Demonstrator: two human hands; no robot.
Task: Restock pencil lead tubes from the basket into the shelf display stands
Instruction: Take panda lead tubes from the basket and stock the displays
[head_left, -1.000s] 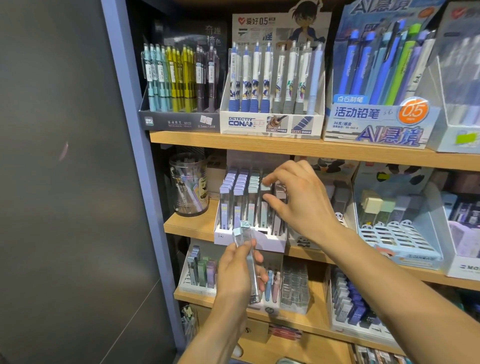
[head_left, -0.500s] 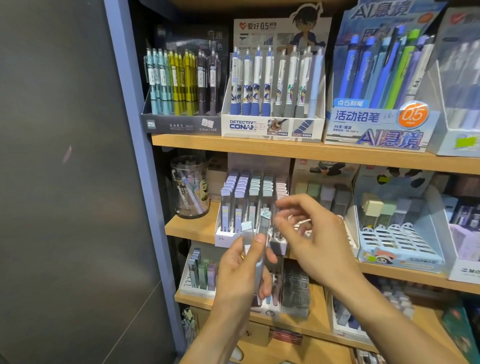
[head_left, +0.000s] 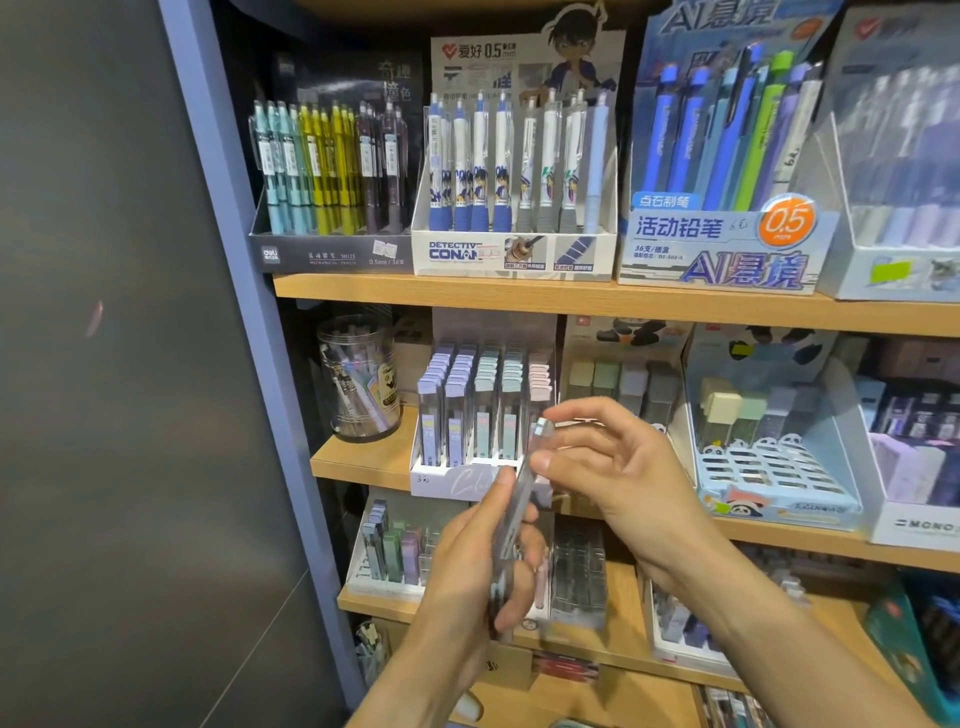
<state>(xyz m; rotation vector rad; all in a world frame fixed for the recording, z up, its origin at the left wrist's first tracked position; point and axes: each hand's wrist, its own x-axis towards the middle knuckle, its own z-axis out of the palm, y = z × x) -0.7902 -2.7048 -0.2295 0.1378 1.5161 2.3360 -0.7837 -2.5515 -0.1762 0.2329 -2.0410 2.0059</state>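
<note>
The left hand (head_left: 483, 566) has its grip closed round a small bunch of clear lead tubes (head_left: 511, 525), fingers curled about the lower half, thumb along the side. The tubes stand nearly upright, leaning slightly right, in front of the middle shelf (head_left: 363, 460). The right hand (head_left: 613, 467) meets the bunch at its upper end: thumb and forefinger pinch the top of one tube, just below its pale cap; the other fingers are loosely bent. The tubes are blurred, so their count cannot be told.

Directly behind the hands, on the middle shelf, stands a white display stand (head_left: 457, 475) with rows of upright lead tubes, capped lilac, pale blue and pink. Left of it sits a clear round jar (head_left: 361, 384). To the right is a light blue stand (head_left: 774, 467) with panda pictures, partly filled.

On the top shelf (head_left: 571, 301) stand boxes of mechanical pencils (head_left: 511, 166), one marked "Detective Conan". The lower shelf (head_left: 618, 639) holds further stands with tubes. A blue upright (head_left: 244, 312) borders the shelving on the left.
</note>
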